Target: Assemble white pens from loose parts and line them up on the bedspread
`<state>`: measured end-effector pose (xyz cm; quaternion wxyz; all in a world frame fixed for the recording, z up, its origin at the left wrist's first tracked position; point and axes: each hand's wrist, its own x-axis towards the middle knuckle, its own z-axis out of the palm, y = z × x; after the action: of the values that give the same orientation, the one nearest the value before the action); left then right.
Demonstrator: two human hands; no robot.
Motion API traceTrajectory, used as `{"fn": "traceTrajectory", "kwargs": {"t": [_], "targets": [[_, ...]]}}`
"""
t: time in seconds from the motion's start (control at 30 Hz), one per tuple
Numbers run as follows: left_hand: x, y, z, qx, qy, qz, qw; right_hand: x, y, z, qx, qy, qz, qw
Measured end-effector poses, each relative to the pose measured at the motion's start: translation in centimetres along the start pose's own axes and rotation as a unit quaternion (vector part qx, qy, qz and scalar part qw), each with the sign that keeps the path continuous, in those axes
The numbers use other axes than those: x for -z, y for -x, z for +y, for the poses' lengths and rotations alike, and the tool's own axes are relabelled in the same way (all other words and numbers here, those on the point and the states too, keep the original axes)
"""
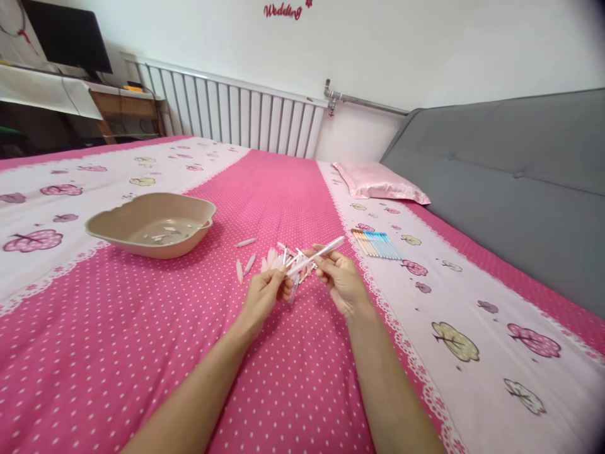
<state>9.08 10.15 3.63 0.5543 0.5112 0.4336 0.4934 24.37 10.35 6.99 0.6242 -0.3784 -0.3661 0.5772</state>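
Observation:
My right hand [341, 280] grips a long white pen barrel [319, 253] that slants up to the right. My left hand [267, 291] pinches its lower end, with a small clear piece below the fingers. Both hands hover above the pink dotted bedsheet [142, 353]. Just behind them lies a loose heap of pale pink and white pen parts [283, 257], with a few single pieces [246, 243] scattered to the left. A neat row of assembled pens [377, 244] in orange and blue lies to the right of my right hand.
A beige heart-shaped bowl [152, 224] with a few small bits inside sits on the left. A pink pillow [378, 181] rests at the far right against the grey headboard [510, 170]. A white radiator [236, 113] and a desk [118, 104] stand beyond the bed.

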Motion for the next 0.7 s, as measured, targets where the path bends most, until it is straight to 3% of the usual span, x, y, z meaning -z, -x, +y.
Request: {"fn": "traceTrajectory", "kwargs": {"t": [0.07, 0.3, 0.6, 0.7], "targets": [[0.00, -0.06, -0.02, -0.004, -0.001, 0.024, 1.000, -0.01, 0.01, 0.05, -0.001, -0.001, -0.001, 1.000], [-0.38, -0.09, 0.08, -0.107, -0.025, 0.055, 0.992, -0.09, 0.02, 0.06, 0.004, 0.012, 0.007, 1.000], [-0.11, 0.15, 0.58, 0.022, 0.026, 0.009, 0.999, -0.27, 0.12, 0.14, 0.005, 0.010, -0.004, 1.000], [-0.12, 0.09, 0.43, 0.014, 0.018, 0.017, 1.000, -0.23, 0.13, 0.16, 0.006, 0.005, -0.001, 1.000]]}}
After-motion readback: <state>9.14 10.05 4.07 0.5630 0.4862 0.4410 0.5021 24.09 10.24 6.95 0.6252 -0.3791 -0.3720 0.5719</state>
